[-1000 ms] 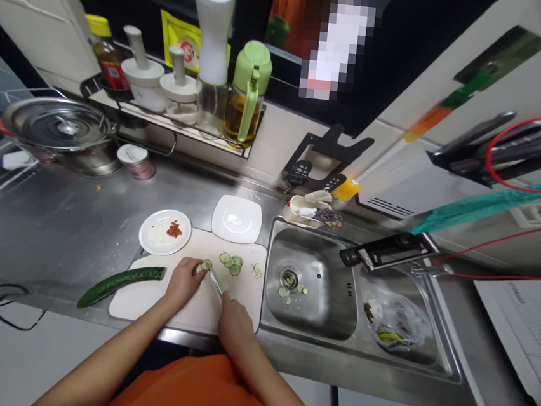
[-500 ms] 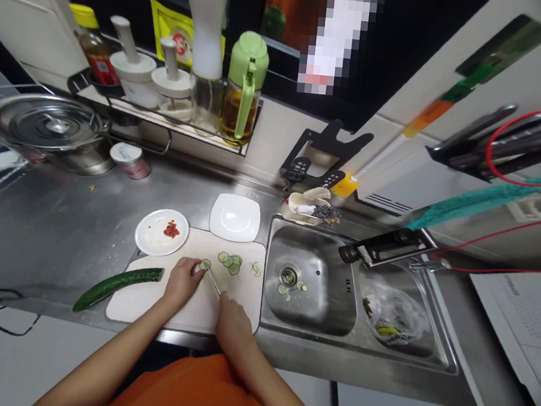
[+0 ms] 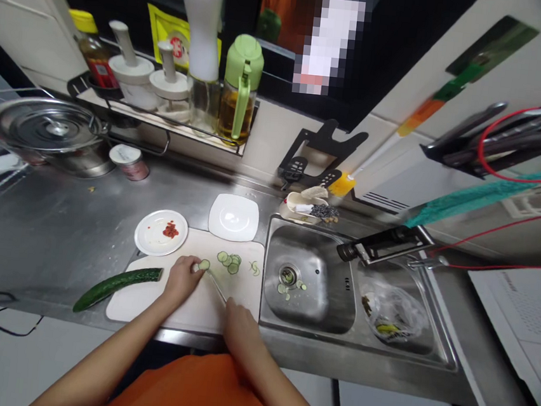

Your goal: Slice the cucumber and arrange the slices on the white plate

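Pinching a likely slick cucumber piece (image 3: 204, 265), best held by its sides, left hand (image 3: 182, 281) faces right hand (image 3: 241, 324) gripping a knife (image 3: 217, 286) over the cutting board (image 3: 131, 301).

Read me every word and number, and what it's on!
I can't read any; these are too small or blurred:
Red label on the yellow-capped bottle
Red emblem on the yellow packet
Marks on the pink tub
Faint marks on the white surface, far right

From my remote seat I see a plain orange top (image 3: 192, 390) on the cutting board's (image 3: 202, 311) near side, bare forearms (image 3: 109, 356) and bare hands (image 3: 180, 282).
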A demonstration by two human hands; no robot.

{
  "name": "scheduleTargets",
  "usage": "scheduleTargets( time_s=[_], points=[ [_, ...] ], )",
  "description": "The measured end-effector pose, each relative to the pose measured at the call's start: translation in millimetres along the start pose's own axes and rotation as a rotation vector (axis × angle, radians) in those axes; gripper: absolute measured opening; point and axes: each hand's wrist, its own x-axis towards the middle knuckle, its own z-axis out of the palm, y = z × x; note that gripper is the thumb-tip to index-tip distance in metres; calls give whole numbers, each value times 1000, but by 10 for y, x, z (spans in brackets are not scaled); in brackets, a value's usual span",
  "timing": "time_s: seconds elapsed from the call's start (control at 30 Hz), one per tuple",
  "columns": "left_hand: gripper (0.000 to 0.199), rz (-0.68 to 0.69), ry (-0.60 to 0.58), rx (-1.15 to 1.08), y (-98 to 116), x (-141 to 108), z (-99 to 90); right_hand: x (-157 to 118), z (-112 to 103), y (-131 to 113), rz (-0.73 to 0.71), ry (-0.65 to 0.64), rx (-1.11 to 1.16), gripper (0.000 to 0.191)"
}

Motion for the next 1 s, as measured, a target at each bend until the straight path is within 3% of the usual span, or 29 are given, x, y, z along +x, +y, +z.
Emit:
scheduleTargets(
  time_s=[0.3,0.47,0.63,0.77,0.87,1.0],
  points=[
    [16,-63,-90,10,37,92,-122,-152,-65,114,64,-30,33,37],
    [22,-73,-65,264,48,192,-296,-167,-29,156,92,-5,49,40],
    [28,-66,-130,500,33,217,-363,-151,-14,174,91,-23,44,41],
    [32,-34,-123,517,45,189,-325,-140,-40,176,96,-71,60,38],
    [35,47,-96,409,126,194,-231,-137,-48,182,108,-91,67,37],
    [35,191,-182,252,300,260,-18,-135,-24,186,97,-62,51,36]
  ],
)
